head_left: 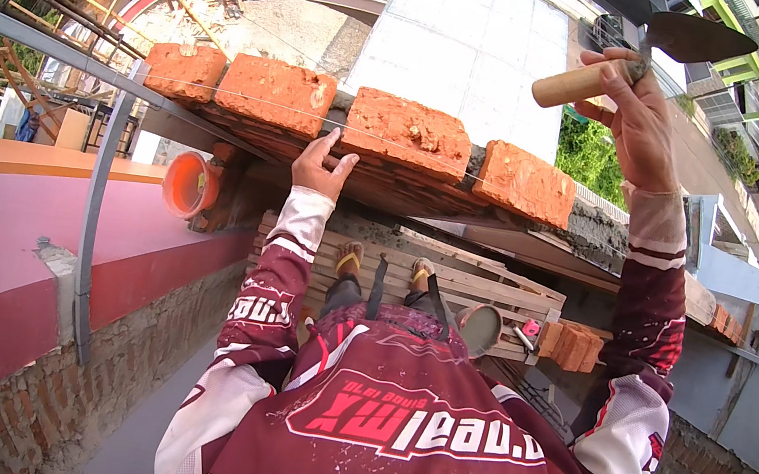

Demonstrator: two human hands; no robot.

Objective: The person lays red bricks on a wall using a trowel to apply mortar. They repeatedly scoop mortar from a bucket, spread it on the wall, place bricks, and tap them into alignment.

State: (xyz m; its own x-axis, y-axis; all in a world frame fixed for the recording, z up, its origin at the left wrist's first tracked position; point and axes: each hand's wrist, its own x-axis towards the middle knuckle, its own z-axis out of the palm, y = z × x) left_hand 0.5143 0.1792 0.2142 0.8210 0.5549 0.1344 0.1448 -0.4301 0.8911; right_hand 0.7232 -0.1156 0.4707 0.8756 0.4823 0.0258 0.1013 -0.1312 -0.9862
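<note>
A row of orange-red bricks point(408, 130) lies along the top of the wall in front of me, with gaps between them and a thin string stretched across their near faces. My left hand point(323, 166) is open, its index fingertip at the gap beside the second brick from the left point(275, 95). It holds nothing. Raised at the right, my right hand point(645, 126) is shut on a trowel point(701, 40). The trowel's pale wooden handle points left, and its dark pointed blade extends to the right, above the hand.
Grey mortar point(596, 230) covers the wall top right of the bricks. Below, my feet stand on a plank platform point(314, 261) with a mortar bucket point(479, 328) and stacked bricks point(569, 346). An orange bucket point(190, 184) and a metal frame point(97, 208) are at the left.
</note>
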